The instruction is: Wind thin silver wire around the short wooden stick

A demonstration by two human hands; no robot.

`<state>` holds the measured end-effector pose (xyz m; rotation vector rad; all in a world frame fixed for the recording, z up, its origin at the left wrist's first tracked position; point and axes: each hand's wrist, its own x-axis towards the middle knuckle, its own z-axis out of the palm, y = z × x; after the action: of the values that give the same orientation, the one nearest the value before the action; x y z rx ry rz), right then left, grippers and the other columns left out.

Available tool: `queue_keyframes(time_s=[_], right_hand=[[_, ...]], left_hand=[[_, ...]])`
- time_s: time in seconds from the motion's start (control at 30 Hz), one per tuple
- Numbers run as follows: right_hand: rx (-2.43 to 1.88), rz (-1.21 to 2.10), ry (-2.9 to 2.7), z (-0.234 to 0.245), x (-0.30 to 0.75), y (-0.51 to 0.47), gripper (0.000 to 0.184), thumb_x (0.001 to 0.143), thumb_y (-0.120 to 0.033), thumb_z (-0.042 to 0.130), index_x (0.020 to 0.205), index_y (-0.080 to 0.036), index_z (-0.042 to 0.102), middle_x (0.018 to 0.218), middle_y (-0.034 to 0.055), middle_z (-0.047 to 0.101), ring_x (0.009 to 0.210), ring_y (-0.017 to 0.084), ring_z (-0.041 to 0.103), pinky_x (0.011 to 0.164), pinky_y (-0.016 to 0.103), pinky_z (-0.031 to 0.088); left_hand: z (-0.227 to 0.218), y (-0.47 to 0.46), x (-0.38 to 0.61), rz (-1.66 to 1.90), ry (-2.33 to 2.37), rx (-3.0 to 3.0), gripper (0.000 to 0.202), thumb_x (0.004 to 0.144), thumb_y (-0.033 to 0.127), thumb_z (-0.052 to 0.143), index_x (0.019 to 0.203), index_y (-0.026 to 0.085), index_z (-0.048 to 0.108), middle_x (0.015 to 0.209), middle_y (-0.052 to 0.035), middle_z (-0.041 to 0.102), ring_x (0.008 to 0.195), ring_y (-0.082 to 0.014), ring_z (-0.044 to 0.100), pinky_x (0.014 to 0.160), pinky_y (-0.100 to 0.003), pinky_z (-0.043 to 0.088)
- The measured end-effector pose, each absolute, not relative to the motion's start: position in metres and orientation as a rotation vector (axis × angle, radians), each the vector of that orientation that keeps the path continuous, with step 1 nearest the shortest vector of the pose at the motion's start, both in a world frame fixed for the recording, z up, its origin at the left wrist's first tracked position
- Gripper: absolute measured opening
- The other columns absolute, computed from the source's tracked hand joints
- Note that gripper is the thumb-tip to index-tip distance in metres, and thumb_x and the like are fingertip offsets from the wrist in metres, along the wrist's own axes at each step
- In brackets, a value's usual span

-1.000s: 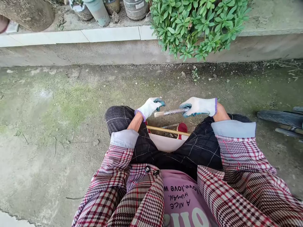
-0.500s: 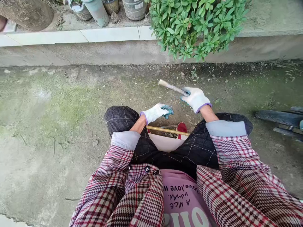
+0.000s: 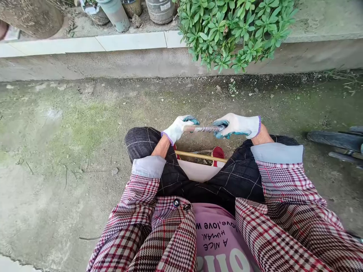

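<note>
A short stick wound with silvery wire point(image 3: 206, 129) lies level between my two gloved hands, above my knees. My left hand point(image 3: 179, 127), in a white glove with teal palm and fingers, is closed around its bare, pale brown end. Around the wire-wrapped end, my right hand point(image 3: 236, 125) is closed in a matching glove. The fingers hide both tips of the stick. Below the hands, a thin yellow pole point(image 3: 200, 155) runs crosswise between my legs, with a red shoe point(image 3: 217, 152) beyond it.
A low concrete wall with a white tiled edge point(image 3: 130, 42) runs ahead. Pots, including a grey-green one point(image 3: 115, 14), stand on it, and a leafy green bush point(image 3: 235, 32) overhangs it. To the right is a black wheel point(image 3: 334, 141). The ground point(image 3: 56, 151) is mossy concrete.
My right hand has moved down and right, bringing the wire-wound stick level. My left hand has come up a little and taken hold of the stick's other end.
</note>
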<state>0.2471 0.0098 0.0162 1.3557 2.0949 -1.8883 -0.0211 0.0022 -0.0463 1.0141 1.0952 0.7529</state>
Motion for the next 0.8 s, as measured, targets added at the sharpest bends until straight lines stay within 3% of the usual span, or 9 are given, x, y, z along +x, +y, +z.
queue_keyframes(time_s=[0.27, 0.33, 0.4, 0.5, 0.57, 0.63, 0.8], right_hand=[[2.271, -2.256, 2.028, 0.000, 0.225, 0.017, 0.041, 0.064, -0.040, 0.088, 0.099, -0.025, 0.071, 0.092, 0.0041, 0.073, 0.069, 0.017, 0.061, 0.057, 0.032, 0.055], [2.498, -2.181, 2.000, -0.006, 0.228, 0.024, 0.045, 0.069, -0.041, 0.086, 0.107, -0.023, 0.070, 0.095, 0.0053, 0.073, 0.068, 0.017, 0.062, 0.057, 0.033, 0.055], [2.617, -1.865, 2.074, -0.008, 0.234, 0.030, 0.047, 0.079, -0.042, 0.080, 0.119, -0.020, 0.070, 0.101, 0.0078, 0.075, 0.071, 0.019, 0.065, 0.063, 0.035, 0.059], [2.321, -0.942, 2.268, -0.007, 0.243, 0.034, 0.046, 0.092, -0.033, 0.069, 0.135, -0.017, 0.069, 0.120, 0.0142, 0.077, 0.095, 0.026, 0.072, 0.084, 0.042, 0.062], [2.034, -0.573, 2.241, -0.005, 0.246, 0.032, 0.039, 0.092, -0.027, 0.068, 0.130, -0.018, 0.074, 0.124, 0.0166, 0.077, 0.107, 0.031, 0.072, 0.095, 0.045, 0.059], [1.837, -0.512, 2.154, -0.004, 0.246, 0.028, 0.031, 0.090, -0.024, 0.068, 0.119, -0.019, 0.078, 0.118, 0.0172, 0.079, 0.103, 0.033, 0.073, 0.092, 0.045, 0.056], [1.506, -0.673, 2.136, -0.002, 0.241, 0.018, 0.017, 0.082, -0.021, 0.073, 0.098, -0.018, 0.078, 0.091, 0.0112, 0.080, 0.076, 0.022, 0.065, 0.068, 0.033, 0.047]], left_hand=[[-0.046, -0.021, -0.002, 0.506, 0.982, 1.113, 0.011, 0.086, 0.013, 0.068, 0.088, 0.010, 0.079, 0.079, -0.0041, 0.076, 0.066, -0.0099, 0.065, 0.074, -0.026, 0.054], [-0.047, -0.025, 0.003, 0.459, 0.996, 1.109, 0.014, 0.086, 0.009, 0.065, 0.087, 0.010, 0.079, 0.077, -0.0039, 0.076, 0.065, -0.0096, 0.065, 0.074, -0.026, 0.053], [-0.047, -0.026, 0.005, 0.397, 1.011, 1.128, 0.015, 0.085, 0.007, 0.064, 0.085, 0.010, 0.079, 0.074, -0.0026, 0.075, 0.061, -0.0086, 0.062, 0.070, -0.024, 0.051], [-0.044, -0.026, 0.002, 0.359, 1.028, 1.181, 0.014, 0.085, 0.009, 0.065, 0.085, 0.010, 0.079, 0.072, -0.0001, 0.073, 0.055, -0.0067, 0.056, 0.061, -0.022, 0.046], [-0.039, -0.023, -0.004, 0.402, 1.060, 1.191, 0.013, 0.086, 0.013, 0.067, 0.086, 0.011, 0.079, 0.073, 0.0006, 0.072, 0.053, -0.0059, 0.052, 0.057, -0.021, 0.044], [-0.033, -0.019, -0.011, 0.471, 1.095, 1.167, 0.013, 0.085, 0.015, 0.066, 0.088, 0.011, 0.079, 0.076, 0.0003, 0.073, 0.052, -0.0054, 0.050, 0.056, -0.021, 0.044], [-0.021, -0.007, -0.024, 0.633, 1.169, 1.083, 0.011, 0.081, 0.011, 0.064, 0.085, 0.012, 0.075, 0.077, 0.0004, 0.073, 0.052, -0.0053, 0.051, 0.055, -0.021, 0.045]])
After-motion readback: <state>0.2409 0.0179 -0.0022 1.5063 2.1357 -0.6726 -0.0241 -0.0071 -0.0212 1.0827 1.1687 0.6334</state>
